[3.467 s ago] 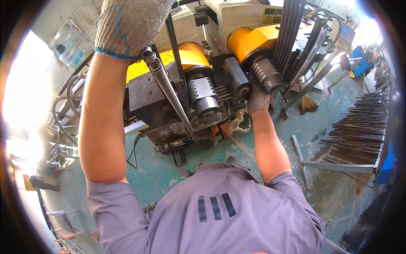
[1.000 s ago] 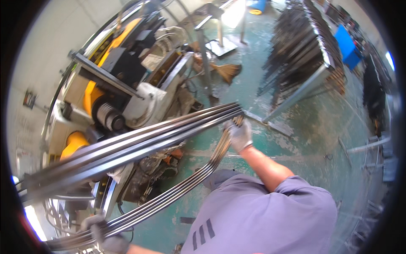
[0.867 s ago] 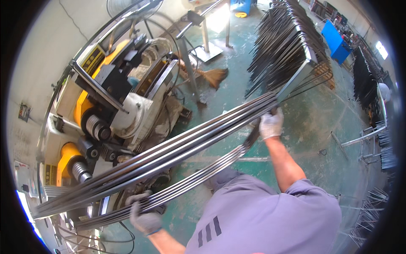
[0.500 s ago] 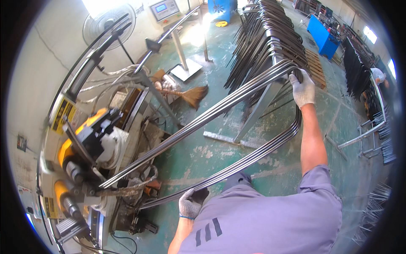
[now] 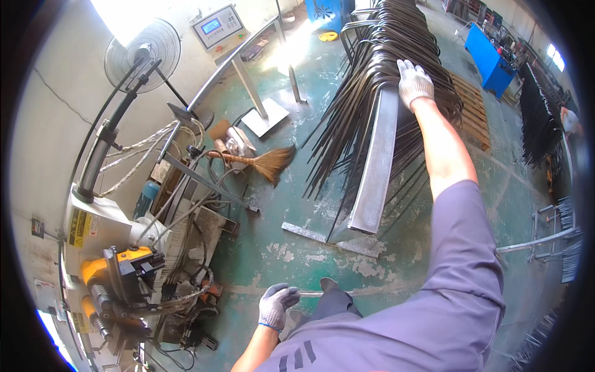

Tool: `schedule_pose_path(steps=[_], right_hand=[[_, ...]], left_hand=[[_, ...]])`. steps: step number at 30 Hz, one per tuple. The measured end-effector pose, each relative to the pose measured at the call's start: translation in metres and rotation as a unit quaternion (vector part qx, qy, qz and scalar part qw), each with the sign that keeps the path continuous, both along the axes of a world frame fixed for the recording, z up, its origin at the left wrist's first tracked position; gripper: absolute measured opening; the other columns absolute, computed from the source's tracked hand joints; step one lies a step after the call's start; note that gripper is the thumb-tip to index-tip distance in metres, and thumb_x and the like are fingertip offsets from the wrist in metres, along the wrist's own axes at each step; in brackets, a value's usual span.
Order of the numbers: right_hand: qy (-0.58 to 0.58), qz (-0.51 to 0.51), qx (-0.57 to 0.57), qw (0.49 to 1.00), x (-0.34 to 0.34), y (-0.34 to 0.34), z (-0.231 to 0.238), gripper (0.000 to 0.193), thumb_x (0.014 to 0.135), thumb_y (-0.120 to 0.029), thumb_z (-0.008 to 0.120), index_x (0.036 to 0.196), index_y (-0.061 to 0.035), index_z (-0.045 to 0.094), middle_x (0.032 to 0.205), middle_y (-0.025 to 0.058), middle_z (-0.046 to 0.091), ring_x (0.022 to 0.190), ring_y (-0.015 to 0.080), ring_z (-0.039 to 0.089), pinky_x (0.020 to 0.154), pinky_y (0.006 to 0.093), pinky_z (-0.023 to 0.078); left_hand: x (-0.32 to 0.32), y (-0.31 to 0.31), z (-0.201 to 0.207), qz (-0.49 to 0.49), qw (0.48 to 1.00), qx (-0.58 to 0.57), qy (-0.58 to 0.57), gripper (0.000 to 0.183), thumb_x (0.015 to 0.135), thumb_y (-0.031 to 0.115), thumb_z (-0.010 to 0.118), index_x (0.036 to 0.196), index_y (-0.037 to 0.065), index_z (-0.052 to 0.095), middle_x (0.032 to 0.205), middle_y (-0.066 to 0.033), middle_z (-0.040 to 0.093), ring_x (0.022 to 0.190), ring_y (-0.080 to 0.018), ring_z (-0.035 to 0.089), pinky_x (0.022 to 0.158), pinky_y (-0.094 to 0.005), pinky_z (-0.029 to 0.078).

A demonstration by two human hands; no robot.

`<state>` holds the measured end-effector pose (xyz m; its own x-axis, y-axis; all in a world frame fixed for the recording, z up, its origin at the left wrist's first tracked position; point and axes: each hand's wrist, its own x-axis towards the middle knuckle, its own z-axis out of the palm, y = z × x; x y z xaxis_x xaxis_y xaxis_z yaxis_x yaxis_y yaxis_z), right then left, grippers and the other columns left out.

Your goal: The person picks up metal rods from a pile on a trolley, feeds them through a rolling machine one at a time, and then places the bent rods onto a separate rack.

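A large bundle of dark bent metal rods [image 5: 378, 56] hangs over a grey steel beam [image 5: 377, 161], their ends fanning down on both sides. My right hand [image 5: 414, 85], in a white knit glove, reaches far forward and rests against the near end of the bundle, fingers stretched out. Low in front of my body is my gloved left hand [image 5: 277, 305], loosely curved with nothing visible in it. It is apart from the rods and the machine.
A bending machine with yellow and black parts [image 5: 124, 270] stands at left, cables around it. Behind it are a fan [image 5: 142, 54], a control panel [image 5: 217, 28] and a straw broom [image 5: 273, 163]. A wooden pallet [image 5: 470, 111] and a blue machine [image 5: 489, 59] are at right.
The several bent rods I held in both hands are now on the beam with the others. My right hand has moved forward and flattened; my left has let go. The view has shifted.
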<state>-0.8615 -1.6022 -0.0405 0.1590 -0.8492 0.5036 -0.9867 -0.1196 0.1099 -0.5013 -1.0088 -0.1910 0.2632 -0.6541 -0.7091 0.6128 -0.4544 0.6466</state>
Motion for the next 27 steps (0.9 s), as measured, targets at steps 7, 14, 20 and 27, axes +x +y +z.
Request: schedule_pose_path(steps=[7, 14, 20, 27], right_hand=[[0.004, -0.053, -0.052, 0.997, 0.005, -0.021, -0.006, 0.042, 0.110, -0.027, 0.033, 0.141, -0.0203, 0.061, 0.145, 0.0111, 0.063, 0.131, 0.0361, 0.060, 0.112, 0.0559, 0.044], [-0.079, -0.059, -0.104, 0.990, 0.015, 0.086, -0.032, 0.054, 0.108, -0.048, 0.039, 0.115, -0.0104, 0.076, 0.115, 0.0155, 0.077, 0.108, 0.0408, 0.072, 0.092, 0.0581, 0.056], [-0.088, 0.103, 0.204, 0.969, 0.082, 0.357, -0.264, 0.047, 0.098, -0.043, 0.054, 0.116, -0.0053, 0.076, 0.114, 0.0170, 0.077, 0.106, 0.0357, 0.073, 0.093, 0.0496, 0.056], [0.118, 0.267, 0.583, 0.758, 0.200, 0.667, -0.346, 0.049, 0.085, -0.037, 0.072, 0.117, 0.0006, 0.075, 0.113, 0.0187, 0.078, 0.104, 0.0297, 0.074, 0.094, 0.0397, 0.056]], left_hand=[[0.021, 0.055, -0.009, 0.116, 0.991, 0.004, -0.063, 0.027, 0.097, -0.001, 0.060, 0.123, -0.007, 0.061, 0.107, -0.0224, 0.075, 0.089, -0.0325, 0.076, 0.082, -0.0432, 0.065], [0.021, 0.208, -0.015, 0.209, 0.971, 0.090, -0.069, 0.024, 0.094, 0.008, 0.068, 0.115, -0.001, 0.068, 0.097, -0.0125, 0.075, 0.081, -0.0210, 0.073, 0.073, -0.0341, 0.060], [0.031, 0.390, -0.020, 0.367, 0.921, 0.041, -0.126, 0.026, 0.097, 0.009, 0.066, 0.120, -0.002, 0.066, 0.104, -0.0129, 0.075, 0.090, -0.0205, 0.073, 0.082, -0.0338, 0.060], [0.024, 0.694, -0.003, 0.487, 0.689, 0.231, -0.485, 0.016, 0.097, 0.015, 0.068, 0.110, 0.007, 0.070, 0.099, -0.0137, 0.077, 0.091, -0.0223, 0.075, 0.085, -0.0354, 0.059]])
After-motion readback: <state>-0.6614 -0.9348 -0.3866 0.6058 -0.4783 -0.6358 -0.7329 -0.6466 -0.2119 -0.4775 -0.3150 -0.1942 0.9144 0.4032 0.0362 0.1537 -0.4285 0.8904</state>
